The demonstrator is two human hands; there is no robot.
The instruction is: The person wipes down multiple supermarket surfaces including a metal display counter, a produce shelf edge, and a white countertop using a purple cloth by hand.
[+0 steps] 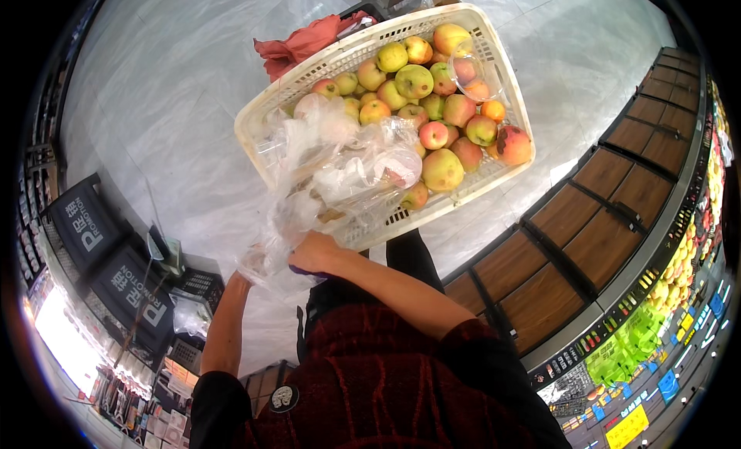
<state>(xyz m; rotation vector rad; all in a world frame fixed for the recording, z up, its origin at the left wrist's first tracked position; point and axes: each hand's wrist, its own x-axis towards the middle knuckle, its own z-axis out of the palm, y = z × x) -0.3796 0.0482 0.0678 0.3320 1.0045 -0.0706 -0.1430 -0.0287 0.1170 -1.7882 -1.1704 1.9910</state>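
Observation:
My right hand (315, 253) grips a bunched part of a clear plastic bag (278, 217) at the near left corner of a white plastic crate. My left hand (255, 263) is beside it, partly covered by the same film, its fingers closed around the gathered plastic. More crumpled clear bags and white foam wrap (359, 165) lie over the crate's left part. The perforated crate (503, 49) holds many yellow-green and red apples (414, 81), some bruised, and an orange fruit (492, 111). A clear plastic tub (472, 72) rests tilted on the fruit at the far right.
A red cloth or bag (307, 41) lies behind the crate. Brown-panelled display cabinets (567, 211) with fruit on top run along the right. On the left stand dark promotion stands (127, 292), a dustpan (165, 252) and a black crate (200, 287). Grey tile floor (173, 130) lies around.

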